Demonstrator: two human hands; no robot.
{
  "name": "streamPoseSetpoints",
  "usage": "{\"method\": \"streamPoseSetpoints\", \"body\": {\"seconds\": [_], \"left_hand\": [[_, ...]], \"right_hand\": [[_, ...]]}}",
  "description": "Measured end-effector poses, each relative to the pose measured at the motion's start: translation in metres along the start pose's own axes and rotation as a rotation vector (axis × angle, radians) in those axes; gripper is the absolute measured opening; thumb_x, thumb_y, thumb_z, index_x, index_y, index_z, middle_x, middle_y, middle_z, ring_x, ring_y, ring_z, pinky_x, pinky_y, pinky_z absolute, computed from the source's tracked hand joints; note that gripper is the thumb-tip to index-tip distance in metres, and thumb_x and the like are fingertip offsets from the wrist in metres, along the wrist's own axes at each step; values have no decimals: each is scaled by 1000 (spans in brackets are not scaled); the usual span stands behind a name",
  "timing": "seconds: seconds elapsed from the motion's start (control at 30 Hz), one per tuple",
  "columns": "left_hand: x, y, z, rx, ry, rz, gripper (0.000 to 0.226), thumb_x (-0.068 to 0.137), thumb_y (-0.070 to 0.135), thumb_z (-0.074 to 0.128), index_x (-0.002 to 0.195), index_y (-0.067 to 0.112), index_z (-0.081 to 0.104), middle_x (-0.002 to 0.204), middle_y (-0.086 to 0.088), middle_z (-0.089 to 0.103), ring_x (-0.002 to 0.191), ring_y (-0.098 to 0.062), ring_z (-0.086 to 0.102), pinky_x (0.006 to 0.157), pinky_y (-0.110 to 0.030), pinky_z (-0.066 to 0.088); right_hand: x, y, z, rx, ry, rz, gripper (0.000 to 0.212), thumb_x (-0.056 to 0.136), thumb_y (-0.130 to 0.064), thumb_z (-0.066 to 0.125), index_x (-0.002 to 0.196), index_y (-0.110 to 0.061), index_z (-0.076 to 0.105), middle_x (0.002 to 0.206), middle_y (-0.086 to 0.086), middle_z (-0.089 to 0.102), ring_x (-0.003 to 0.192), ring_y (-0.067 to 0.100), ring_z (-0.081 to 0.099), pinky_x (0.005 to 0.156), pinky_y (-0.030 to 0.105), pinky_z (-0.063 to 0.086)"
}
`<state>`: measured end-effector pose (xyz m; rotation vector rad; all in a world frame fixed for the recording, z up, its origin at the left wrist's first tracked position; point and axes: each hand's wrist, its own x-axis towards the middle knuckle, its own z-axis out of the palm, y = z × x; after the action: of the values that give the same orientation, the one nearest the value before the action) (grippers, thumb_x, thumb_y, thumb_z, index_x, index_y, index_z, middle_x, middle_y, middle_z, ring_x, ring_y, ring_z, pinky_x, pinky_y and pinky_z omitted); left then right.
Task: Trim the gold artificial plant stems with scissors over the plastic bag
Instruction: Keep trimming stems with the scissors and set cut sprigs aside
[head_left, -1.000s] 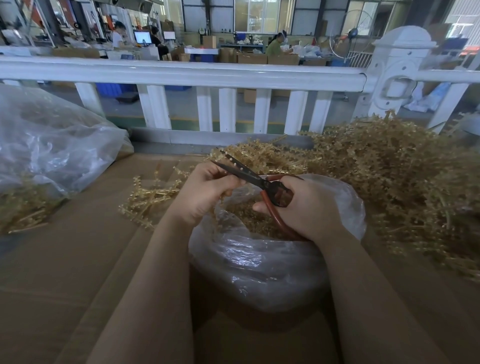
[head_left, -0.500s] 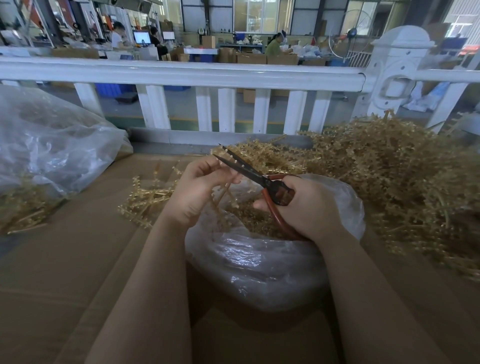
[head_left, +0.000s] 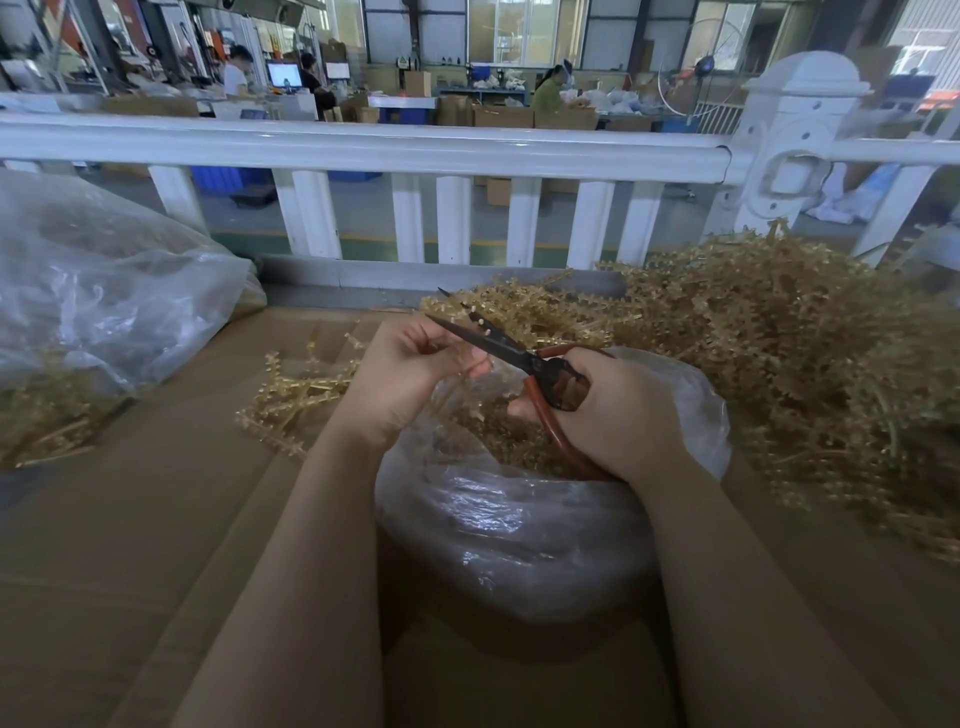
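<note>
The right hand (head_left: 618, 410) grips a pair of scissors (head_left: 511, 353) by the red-brown handle loops, fingers curled through and around them. The dark blades stand parted, tips pointing up and to the left, toward the far rail. The left hand (head_left: 410, 379) sits just beside the blades, its fingers (head_left: 441, 338) curled and pinching a thin gold stem (head_left: 454, 387) that hangs down toward the bag mouth; how much of the stem lies inside the palm cannot be told. One blade crosses just above the left fingertips — whether metal touches the stem is not discernible.

Both hands are held over the open mouth of a clear plastic bag (head_left: 519, 540), which stands on the cardboard-covered tabletop (head_left: 130, 545) between the forearms. Gold trimmings (head_left: 498, 441) lie inside the bag, below the hands.

A large heap of gold artificial stems (head_left: 779, 364) lies to the right and behind the bag, touching its far side. A smaller loose cluster of stems (head_left: 296, 395) lies on the tabletop left of the left hand. At the far left a second clear bag (head_left: 104, 301) rests on the tabletop, with gold material visible through it at the lower edge.

A white railing (head_left: 363, 150) runs across behind the tabletop — beyond it, a workshop floor with cardboard boxes and seated people.
</note>
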<state>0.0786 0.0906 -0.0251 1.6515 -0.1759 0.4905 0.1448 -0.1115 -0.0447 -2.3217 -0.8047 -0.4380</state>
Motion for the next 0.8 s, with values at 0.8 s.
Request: {"method": "streamPoseSetpoints", "body": {"seconds": [0.8], "left_hand": [[2,-10,6,-14,-53,-16,9,85,6,70,81,-2,73,78,-12,74,77,-20,70,80,-26,55]], "right_hand": [[-2,-4,-2,53,10,-18,52,66,-89,50,94,-47,61,72,-28,59,70,-14,51,56,8,32]]}}
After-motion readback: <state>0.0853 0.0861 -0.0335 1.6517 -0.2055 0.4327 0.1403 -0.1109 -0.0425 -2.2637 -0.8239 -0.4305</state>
